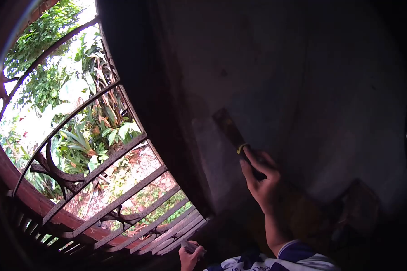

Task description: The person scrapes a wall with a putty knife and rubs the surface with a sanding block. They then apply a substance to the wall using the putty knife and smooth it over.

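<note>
My right hand is closed round the dark handle of a putty knife, raised in front of the pale wall. Its flat blade points up and to the left, with a yellow band where blade meets handle. Whether the blade touches the wall is too dark to tell. Low in the view, near the window's lower edge, my left hand grips a small flat grey piece. The kind of that piece does not show clearly.
On the left is a bright window with metal bars and a reddish-brown frame. Green plants and sunlit ground lie outside. A dim, boxy reddish shape stands at the lower right. Deep shadow covers much of the room.
</note>
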Motion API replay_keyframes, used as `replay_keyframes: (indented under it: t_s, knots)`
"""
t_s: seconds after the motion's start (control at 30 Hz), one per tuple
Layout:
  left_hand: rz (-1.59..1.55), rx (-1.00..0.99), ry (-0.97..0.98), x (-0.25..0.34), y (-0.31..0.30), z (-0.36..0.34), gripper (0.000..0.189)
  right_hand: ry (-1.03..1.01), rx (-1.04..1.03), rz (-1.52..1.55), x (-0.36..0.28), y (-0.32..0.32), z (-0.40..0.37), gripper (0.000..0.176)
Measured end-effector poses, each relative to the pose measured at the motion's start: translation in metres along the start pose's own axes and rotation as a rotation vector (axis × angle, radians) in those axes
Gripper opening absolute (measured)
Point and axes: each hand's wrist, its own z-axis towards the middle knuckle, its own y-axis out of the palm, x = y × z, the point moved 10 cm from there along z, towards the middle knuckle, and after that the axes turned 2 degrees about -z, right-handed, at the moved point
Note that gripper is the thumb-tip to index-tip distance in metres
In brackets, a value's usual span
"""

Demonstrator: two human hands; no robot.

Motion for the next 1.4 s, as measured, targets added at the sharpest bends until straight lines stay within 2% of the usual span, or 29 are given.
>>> replay_keyframes:
  t_s: [0.03,0.17,0.27,0.3,0.4,0.47,0.53,0.57,0.67,0.7,0.8,0.87,1.0,1.07,1.1,1.2,1.3,1.4]
  knots:
    - [-0.009,-0.022,0.012,0.000,0.000,0.005,0.022,-0.060,0.042,-0.071,-0.009,-0.006,-0.001,0.030]
    - [-0.007,-0.089,0.029,-0.018,-0.024,0.002,0.024,0.057,0.067,-0.040,-0.008,-0.033,-0.020,0.026]
    - [-0.008,-0.129,0.014,-0.016,-0.027,-0.002,0.024,0.040,-0.009,-0.064,0.001,0.002,-0.002,0.026]
    - [0.003,-0.134,0.006,-0.016,-0.030,-0.005,0.024,0.087,-0.001,-0.010,-0.001,-0.006,-0.001,0.026]
    - [0.047,-0.134,0.045,-0.020,-0.040,-0.001,0.024,-0.027,0.061,-0.056,-0.009,-0.019,-0.018,0.025]
    - [0.098,-0.126,0.107,-0.028,-0.049,0.007,0.024,-0.008,0.068,-0.028,-0.005,-0.022,-0.018,0.027]
    - [0.042,-0.136,0.055,-0.017,-0.044,0.006,0.022,-0.042,0.041,-0.091,-0.004,-0.004,-0.001,0.028]
    - [0.011,-0.140,0.052,-0.018,-0.045,0.004,0.022,0.010,0.020,-0.079,0.007,0.002,0.001,0.028]
    - [-0.014,-0.147,0.026,-0.016,-0.043,0.008,0.023,-0.092,0.082,-0.053,0.007,-0.013,-0.010,0.028]
    - [0.003,-0.148,-0.005,-0.018,-0.048,0.003,0.023,-0.046,0.087,-0.043,0.008,-0.022,-0.015,0.028]
    - [0.018,-0.146,0.036,-0.022,-0.054,0.005,0.023,-0.087,0.059,-0.083,0.008,-0.025,-0.002,0.030]
    - [0.075,-0.162,0.069,-0.047,-0.067,0.016,0.023,-0.031,0.018,-0.058,0.012,-0.008,0.005,0.030]
    - [0.033,-0.159,0.020,-0.018,-0.049,0.007,0.021,-0.056,0.057,-0.044,0.011,-0.023,0.001,0.029]
    - [0.040,-0.136,0.115,-0.016,-0.054,0.006,0.019,-0.007,0.073,-0.027,0.014,-0.039,0.001,0.029]
    - [0.037,-0.126,0.166,-0.012,-0.054,0.008,0.019,-0.082,0.064,-0.080,0.009,-0.028,0.010,0.029]
    - [-0.035,-0.147,-0.035,-0.010,-0.046,0.003,0.016,-0.006,0.027,-0.063,0.020,-0.018,0.020,0.030]
    - [0.038,-0.169,0.098,-0.010,-0.042,0.007,0.014,-0.082,0.050,-0.099,0.014,-0.032,0.009,0.030]
    - [0.082,-0.148,0.054,-0.019,-0.046,0.012,0.016,-0.065,0.070,-0.062,0.026,-0.041,0.016,0.030]
